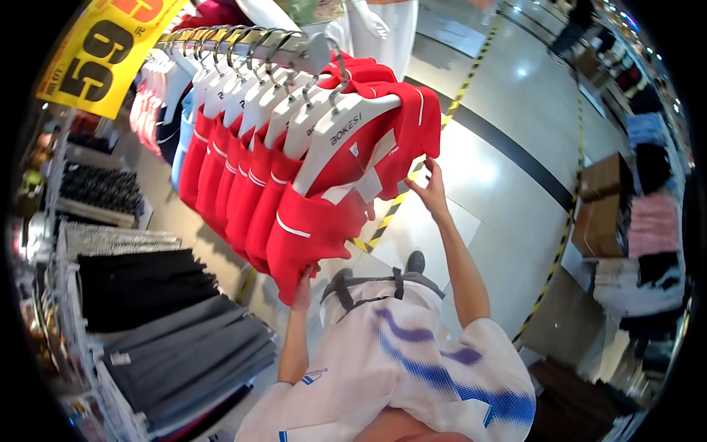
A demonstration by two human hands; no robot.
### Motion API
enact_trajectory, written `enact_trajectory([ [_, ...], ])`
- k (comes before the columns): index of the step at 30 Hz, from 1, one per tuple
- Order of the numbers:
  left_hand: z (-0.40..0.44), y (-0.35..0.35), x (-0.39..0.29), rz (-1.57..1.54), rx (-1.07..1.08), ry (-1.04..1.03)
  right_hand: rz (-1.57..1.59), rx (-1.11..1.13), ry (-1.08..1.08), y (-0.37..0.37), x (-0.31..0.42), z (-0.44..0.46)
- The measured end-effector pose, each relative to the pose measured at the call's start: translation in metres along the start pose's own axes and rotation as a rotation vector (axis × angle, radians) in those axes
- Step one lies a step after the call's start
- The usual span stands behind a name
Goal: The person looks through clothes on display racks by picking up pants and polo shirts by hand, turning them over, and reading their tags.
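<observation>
Several red shirts with white stripes hang in a row on white hangers. The nearest red shirt (317, 228) hangs on a white hanger (342, 131) lettered BOKESI, with white tags (366, 186) at its neck. My left hand (303, 286) is closed on the lower edge of its left sleeve, its fingers partly hidden by the cloth. At the other sleeve (420, 121), my right hand (430, 190) has thumb and fingers apart, fingertips at the sleeve's edge.
A metal rail (243, 40) carries the hangers, with a yellow price sign (110, 55) above. Folded grey trousers (191, 353) and black clothes (143, 283) lie on the left shelves. Cardboard boxes (600, 206) stand right of the tiled aisle (508, 221). A person (574, 26) is far off.
</observation>
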State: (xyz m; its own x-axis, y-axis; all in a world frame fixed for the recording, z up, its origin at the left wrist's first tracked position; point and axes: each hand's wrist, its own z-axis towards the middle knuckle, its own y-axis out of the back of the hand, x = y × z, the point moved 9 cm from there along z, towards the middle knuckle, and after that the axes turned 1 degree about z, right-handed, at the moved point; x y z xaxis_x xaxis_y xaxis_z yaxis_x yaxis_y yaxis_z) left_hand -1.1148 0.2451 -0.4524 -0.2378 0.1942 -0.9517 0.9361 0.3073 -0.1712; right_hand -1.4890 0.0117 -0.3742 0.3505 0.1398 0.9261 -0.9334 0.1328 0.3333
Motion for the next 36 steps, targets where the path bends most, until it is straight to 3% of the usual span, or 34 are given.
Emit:
enact_trajectory([
  [1,-0.001,0.009,0.018,0.032,-0.07,0.012,0.056,0.072,0.009,-0.006,-0.01,0.016],
  [2,-0.006,-0.001,0.015,-0.331,-0.158,0.05,0.136,0.144,-0.006,-0.019,-0.034,0.031],
  [3,-0.001,0.007,0.036,-0.44,-0.169,0.012,0.208,0.285,-0.161,-0.034,-0.054,0.038],
  [4,0.002,0.016,0.06,-0.549,-0.18,-0.028,0.253,0.294,-0.179,-0.04,-0.068,0.042],
  [6,0.003,-0.011,0.057,-0.17,-0.309,0.076,0.325,0.398,-0.157,-0.058,-0.091,0.054],
  [8,0.022,-0.039,0.062,0.01,-0.174,-0.111,0.183,0.529,-0.191,-0.066,-0.094,0.056],
  [9,0.02,-0.047,0.062,0.003,-0.196,-0.104,0.191,0.533,-0.181,-0.065,-0.096,0.057],
  [11,0.021,-0.08,0.055,0.308,-0.069,-0.043,0.294,0.508,-0.203,-0.062,-0.108,0.052],
  [12,0.025,-0.083,0.054,0.292,-0.077,-0.055,0.39,0.478,-0.227,-0.061,-0.115,0.054],
  [13,0.03,-0.077,0.055,0.249,-0.151,-0.042,0.082,0.379,-0.154,-0.05,-0.1,0.057],
  [14,0.034,-0.072,0.058,0.205,-0.226,-0.023,0.142,0.391,-0.247,-0.044,-0.091,0.056],
  [16,0.043,-0.061,0.052,0.151,-0.375,-0.115,0.29,0.358,-0.086,-0.042,-0.081,0.063],
  [18,0.058,-0.04,0.081,0.2,-0.469,0.053,0.328,0.455,-0.189,-0.054,-0.096,0.066],
  [20,0.064,-0.036,0.087,0.295,-0.434,0.016,0.331,0.559,-0.356,-0.061,-0.114,0.062],
  [22,0.054,-0.036,0.097,0.202,-0.409,0.061,0.187,0.552,-0.302,-0.055,-0.137,0.061],
  [24,0.036,-0.028,0.103,0.239,-0.46,0.046,0.21,0.549,-0.114,-0.049,-0.141,0.059],
  [26,0.02,-0.019,0.119,0.281,-0.51,0.058,0.153,0.563,-0.202,-0.048,-0.172,0.054],
  [28,0.012,-0.015,0.159,0.351,-0.363,0.388,0.143,0.583,-0.171,-0.053,-0.198,0.055],
  [30,0.015,-0.017,0.173,0.354,-0.345,0.315,0.174,0.59,-0.343,-0.048,-0.215,0.047],
  [31,0.014,-0.026,0.174,0.363,-0.309,0.244,0.298,0.665,-0.294,-0.056,-0.216,0.04],
  [32,0.011,-0.03,0.179,0.353,-0.333,0.246,-0.145,0.957,-0.295,-0.066,-0.237,0.032],
  [34,0.002,-0.043,0.189,0.231,-0.362,0.316,-0.31,0.992,-0.213,-0.07,-0.245,0.025],
  [36,-0.009,-0.054,0.175,0.183,-0.443,0.273,-0.174,0.933,-0.215,-0.072,-0.249,0.028],
])
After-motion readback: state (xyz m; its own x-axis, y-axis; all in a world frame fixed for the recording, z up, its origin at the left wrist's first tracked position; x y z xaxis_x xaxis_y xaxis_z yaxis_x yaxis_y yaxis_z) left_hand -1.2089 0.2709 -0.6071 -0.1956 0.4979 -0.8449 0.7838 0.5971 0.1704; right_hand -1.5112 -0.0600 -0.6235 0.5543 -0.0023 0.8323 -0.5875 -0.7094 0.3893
